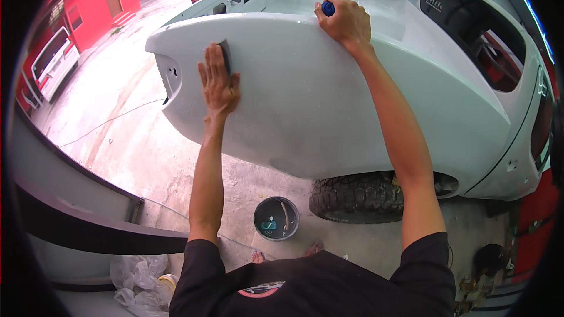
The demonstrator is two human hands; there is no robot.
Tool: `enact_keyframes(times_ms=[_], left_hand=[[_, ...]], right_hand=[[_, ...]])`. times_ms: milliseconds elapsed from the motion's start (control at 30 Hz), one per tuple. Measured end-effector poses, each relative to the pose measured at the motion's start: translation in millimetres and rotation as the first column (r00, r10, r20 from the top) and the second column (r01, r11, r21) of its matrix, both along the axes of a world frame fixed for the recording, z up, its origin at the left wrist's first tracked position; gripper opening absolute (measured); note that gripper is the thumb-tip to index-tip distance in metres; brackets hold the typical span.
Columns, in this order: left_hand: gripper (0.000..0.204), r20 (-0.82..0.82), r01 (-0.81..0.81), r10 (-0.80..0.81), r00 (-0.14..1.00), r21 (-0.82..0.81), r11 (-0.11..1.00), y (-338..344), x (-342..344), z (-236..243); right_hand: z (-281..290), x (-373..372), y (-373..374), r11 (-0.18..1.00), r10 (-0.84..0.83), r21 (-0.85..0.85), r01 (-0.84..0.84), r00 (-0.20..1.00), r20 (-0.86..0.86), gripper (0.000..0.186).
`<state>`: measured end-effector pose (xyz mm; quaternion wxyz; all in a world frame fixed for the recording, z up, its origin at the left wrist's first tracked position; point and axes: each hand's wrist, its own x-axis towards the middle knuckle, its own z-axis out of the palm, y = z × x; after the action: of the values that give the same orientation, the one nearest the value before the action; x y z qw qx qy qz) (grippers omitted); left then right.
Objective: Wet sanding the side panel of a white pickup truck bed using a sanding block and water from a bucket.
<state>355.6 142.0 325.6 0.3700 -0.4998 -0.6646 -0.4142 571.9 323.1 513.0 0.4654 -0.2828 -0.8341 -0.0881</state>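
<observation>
Left hand [218, 85]: spread flat over dark thin pad [226, 54] against white curved metal truck panel [288, 94], presumably for even contact. Right hand [349, 21]: curled round blue round-ended object [328, 9].

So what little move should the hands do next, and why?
Probably slide the left hand and its dark pad a little way along the white side panel. That seems sensible because the fingers lie nearly flat over the pad, which looks pressed to the panel, while the right hand is higher up, gripping a blue object.
</observation>
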Motion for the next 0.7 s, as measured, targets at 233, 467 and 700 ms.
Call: enact_keyframes(times_ms=[233, 467, 700], left_hand=[[0.065, 0.224, -0.238, 0.220, 0.949, 0.056, 0.970, 15.9, -21.3, 22.3], [0.064, 0.373, -0.239, 0.226, 0.900, -0.011, 0.971, -23.2, -88.2, 72.0], [0.067, -0.034, -0.024, 0.026, 0.999, 0.053, 0.998, 13.0, 13.2, -3.5]], right_hand=[[-5.1, -2.7, 5.3, 0.999, 0.035, -0.042, -0.036, 0.999, -0.008, 0.028], [0.6, -8.4, 2.0, 0.997, 0.078, -0.025, -0.079, 0.997, -0.029, 0.030], [-3.8, 5.7, 8.5, 0.997, 0.010, -0.077, -0.010, 1.000, 0.009, 0.030]])
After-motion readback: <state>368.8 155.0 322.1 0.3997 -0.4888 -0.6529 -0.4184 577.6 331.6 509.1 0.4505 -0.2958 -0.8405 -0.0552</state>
